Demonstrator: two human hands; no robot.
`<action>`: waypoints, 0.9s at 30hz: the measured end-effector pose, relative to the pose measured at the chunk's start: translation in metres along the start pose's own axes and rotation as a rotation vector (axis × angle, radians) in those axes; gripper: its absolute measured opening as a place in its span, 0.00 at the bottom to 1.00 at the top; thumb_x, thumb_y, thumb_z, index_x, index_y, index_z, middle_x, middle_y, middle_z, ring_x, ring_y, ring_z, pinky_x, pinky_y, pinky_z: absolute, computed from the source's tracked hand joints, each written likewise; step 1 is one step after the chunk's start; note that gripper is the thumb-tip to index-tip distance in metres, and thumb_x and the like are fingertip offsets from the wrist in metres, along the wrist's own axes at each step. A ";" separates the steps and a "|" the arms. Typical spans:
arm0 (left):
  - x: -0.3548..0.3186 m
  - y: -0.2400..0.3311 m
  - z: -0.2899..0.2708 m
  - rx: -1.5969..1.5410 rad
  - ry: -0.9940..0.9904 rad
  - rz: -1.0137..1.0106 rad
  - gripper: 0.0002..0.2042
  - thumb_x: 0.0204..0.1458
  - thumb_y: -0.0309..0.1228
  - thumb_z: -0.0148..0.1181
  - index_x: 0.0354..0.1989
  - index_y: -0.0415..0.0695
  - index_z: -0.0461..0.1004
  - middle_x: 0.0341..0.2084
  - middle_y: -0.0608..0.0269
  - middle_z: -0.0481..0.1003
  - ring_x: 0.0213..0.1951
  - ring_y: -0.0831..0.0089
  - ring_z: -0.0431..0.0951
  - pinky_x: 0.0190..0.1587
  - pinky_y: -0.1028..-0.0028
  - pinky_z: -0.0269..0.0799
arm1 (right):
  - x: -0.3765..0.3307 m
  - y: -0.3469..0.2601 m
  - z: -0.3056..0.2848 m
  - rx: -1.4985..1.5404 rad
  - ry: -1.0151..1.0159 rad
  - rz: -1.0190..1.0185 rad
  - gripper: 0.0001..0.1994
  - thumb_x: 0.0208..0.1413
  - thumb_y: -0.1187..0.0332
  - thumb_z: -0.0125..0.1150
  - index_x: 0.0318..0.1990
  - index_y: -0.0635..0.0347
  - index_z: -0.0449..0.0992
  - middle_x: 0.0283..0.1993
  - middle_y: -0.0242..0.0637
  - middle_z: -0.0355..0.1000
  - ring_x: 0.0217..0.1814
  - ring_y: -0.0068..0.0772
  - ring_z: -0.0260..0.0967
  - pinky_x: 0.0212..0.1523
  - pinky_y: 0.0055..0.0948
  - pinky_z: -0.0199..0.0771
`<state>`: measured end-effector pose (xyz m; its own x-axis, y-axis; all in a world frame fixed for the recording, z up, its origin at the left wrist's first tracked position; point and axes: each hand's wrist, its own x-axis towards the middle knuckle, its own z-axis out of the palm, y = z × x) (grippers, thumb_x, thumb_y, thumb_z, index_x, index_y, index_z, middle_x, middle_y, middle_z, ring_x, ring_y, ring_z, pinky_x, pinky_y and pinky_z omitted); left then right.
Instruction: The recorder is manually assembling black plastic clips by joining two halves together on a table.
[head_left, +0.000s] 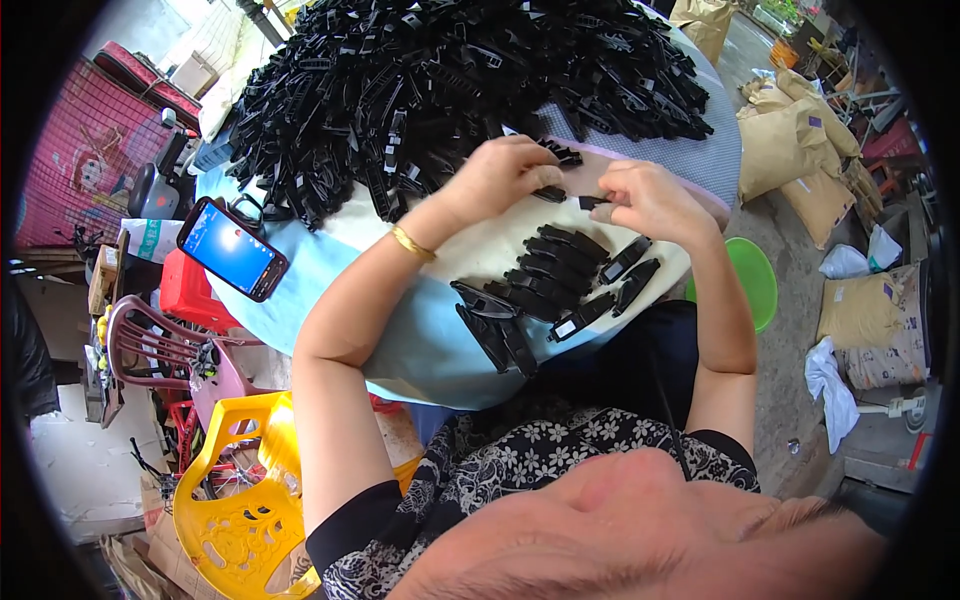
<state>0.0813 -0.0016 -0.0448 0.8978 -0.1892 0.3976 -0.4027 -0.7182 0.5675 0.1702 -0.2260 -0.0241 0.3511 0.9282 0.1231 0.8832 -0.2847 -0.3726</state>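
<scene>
Big heap of black plastic clip parts (pixel 460 80) at the table's (pixel 300 290) far side. Nearer, a row of finished black plastic pieces (pixel 550 285) sits at the near edge — flat black-cased smartphone (pixel 232 248) to its left, round green plastic basin (pixel 755 280) on the ground to the right.

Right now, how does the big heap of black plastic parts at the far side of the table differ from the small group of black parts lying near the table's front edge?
The big heap is a tangled mound of many pieces piled on one another, while the small group holds only a few, laid flat and mostly side by side in a row. The heap lies beyond the left hand and right hand; the group lies nearer the person. Both seem to be the same kind of elongated black plastic part.
</scene>
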 end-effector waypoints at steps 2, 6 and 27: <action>-0.004 -0.002 -0.018 0.103 -0.041 0.020 0.11 0.44 0.31 0.63 0.35 0.39 0.78 0.32 0.53 0.75 0.39 0.56 0.74 0.45 0.65 0.72 | 0.003 -0.010 0.000 0.143 0.158 0.071 0.12 0.45 0.65 0.67 0.32 0.63 0.76 0.29 0.42 0.70 0.31 0.41 0.69 0.33 0.33 0.69; -0.009 -0.009 -0.012 0.216 -0.077 0.007 0.11 0.37 0.25 0.60 0.32 0.38 0.78 0.30 0.52 0.75 0.38 0.55 0.75 0.43 0.64 0.72 | 0.011 -0.012 0.029 0.152 0.392 -0.018 0.13 0.44 0.67 0.69 0.30 0.67 0.73 0.29 0.42 0.69 0.29 0.40 0.69 0.30 0.32 0.69; -0.020 -0.001 0.001 0.053 -0.076 -0.028 0.11 0.39 0.28 0.65 0.30 0.35 0.75 0.27 0.54 0.73 0.29 0.60 0.74 0.33 0.69 0.72 | 0.027 -0.008 0.022 0.080 0.163 -0.149 0.09 0.40 0.72 0.63 0.31 0.66 0.77 0.29 0.40 0.70 0.33 0.40 0.69 0.34 0.35 0.68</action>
<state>0.0639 0.0019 -0.0541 0.9205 -0.2170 0.3250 -0.3688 -0.7577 0.5384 0.1656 -0.1929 -0.0380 0.2701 0.9058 0.3265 0.9038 -0.1217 -0.4102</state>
